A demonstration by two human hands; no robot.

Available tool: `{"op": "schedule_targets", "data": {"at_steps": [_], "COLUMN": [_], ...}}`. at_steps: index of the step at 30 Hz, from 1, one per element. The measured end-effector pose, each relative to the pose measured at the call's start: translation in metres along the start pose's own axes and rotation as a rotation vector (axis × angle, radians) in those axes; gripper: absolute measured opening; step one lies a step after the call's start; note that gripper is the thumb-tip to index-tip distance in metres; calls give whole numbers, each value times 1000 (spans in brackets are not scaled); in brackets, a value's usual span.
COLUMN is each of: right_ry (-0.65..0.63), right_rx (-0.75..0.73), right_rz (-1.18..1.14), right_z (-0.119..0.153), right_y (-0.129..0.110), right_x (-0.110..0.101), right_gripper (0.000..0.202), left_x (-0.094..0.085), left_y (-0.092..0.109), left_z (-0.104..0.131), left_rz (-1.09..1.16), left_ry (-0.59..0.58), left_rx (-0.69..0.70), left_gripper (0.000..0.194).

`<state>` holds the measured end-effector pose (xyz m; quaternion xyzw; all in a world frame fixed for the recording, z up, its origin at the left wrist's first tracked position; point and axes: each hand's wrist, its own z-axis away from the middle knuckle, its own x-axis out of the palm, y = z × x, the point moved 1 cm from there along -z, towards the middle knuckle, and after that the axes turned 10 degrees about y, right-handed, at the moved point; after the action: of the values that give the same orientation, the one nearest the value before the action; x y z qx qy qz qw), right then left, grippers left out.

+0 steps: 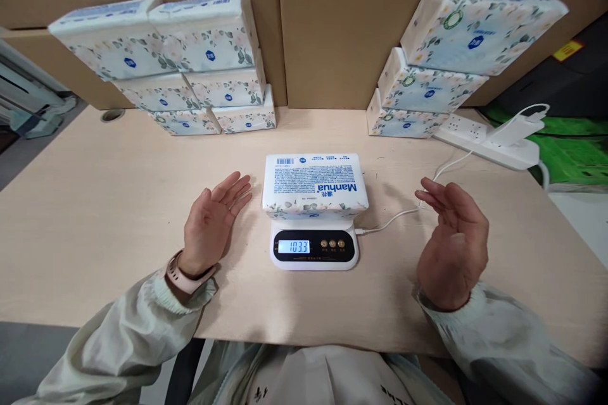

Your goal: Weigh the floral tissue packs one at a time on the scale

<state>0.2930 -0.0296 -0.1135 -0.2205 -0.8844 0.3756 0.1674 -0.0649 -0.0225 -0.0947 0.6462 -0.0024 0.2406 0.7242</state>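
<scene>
A tissue pack [313, 183] printed with blue "Manhua" lettering, upside down from my side, lies flat on a white digital scale [314, 262]. The lit display [293, 247] reads about 103.3. To the left of the scale, my left hand [211, 224] rests palm up with the fingers stretched out, holding nothing. My right hand [451, 243] is off to the right, well apart from the pack, fingers extended and bent slightly inward, also bare. A white cable [394, 220] plugs into the scale's right side and runs toward my right hand.
Two side-by-side stacks of tissue packs [199, 44] stand at the back left. Another stack [432, 92] is at the back right, near a white power strip [494, 139]. Cardboard boxes [327, 44] wall off the rear. A round hole [113, 115] pierces the tabletop at left.
</scene>
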Motion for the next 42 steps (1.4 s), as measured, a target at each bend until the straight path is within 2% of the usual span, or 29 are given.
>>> {"op": "schedule_targets", "data": {"at_steps": [10, 17, 30, 42], "right_ry": [18, 94, 78, 120], "right_rx": [-59, -64, -155, -139], "right_rz": [-63, -34, -52, -20], "right_z": [-3, -5, -10, -11], "right_y": [4, 8, 9, 12], "right_x": [1, 3, 3, 1], "right_gripper": [48, 50, 50, 53], "left_x": [2, 3, 4, 3], "left_y": [3, 4, 6, 6], "left_z": [3, 6, 6, 7], "left_rz": [4, 24, 33, 25], "left_ry": [0, 8, -3, -1], "left_rx": [-3, 12, 20, 13], "left_gripper": [57, 56, 57, 58]}}
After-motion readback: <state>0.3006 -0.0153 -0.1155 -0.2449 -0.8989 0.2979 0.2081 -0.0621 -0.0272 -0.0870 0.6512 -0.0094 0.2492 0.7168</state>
